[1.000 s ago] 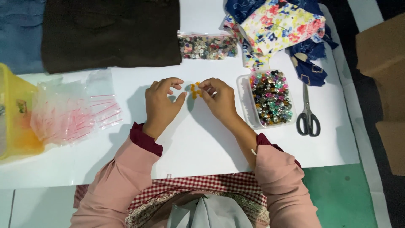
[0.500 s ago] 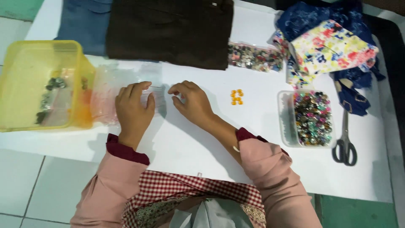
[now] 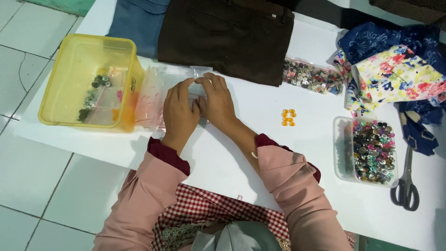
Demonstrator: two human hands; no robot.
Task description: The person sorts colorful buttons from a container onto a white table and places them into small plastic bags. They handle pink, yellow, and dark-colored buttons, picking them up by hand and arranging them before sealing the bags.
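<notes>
Yellow plastic makes up the tub [image 3: 60, 88] at the far left of the white table [image 3: 260, 153]; it holds a few dark and silvery buttons and a clear bag. Just beside its right wall lies a heap of small clear plastic bags [image 3: 151, 100] with red marks, thin and limp.

Next come the two hands, close together over that heap. The left hand [image 3: 180, 114] curls its fingers down, and the right hand [image 3: 217, 104] meets it, thumb and forefingers pinched. Between them they seem to hold one small clear bag [image 3: 200, 73], whose top edge shows just above the fingertips; how tightly each hand grips it I cannot tell.

Such a bag looks very light, soft and slippery, its two sides likely to cling, so the top corners or the mouth edge seem the best places to take hold.

Further right, four small orange buttons [image 3: 288, 117] lie well apart from the hands. Beyond them sit a bag of mixed buttons [image 3: 311, 76], a clear tray of coloured buttons [image 3: 371, 151], floral cloth [image 3: 395, 74] and scissors [image 3: 405, 186].
</notes>
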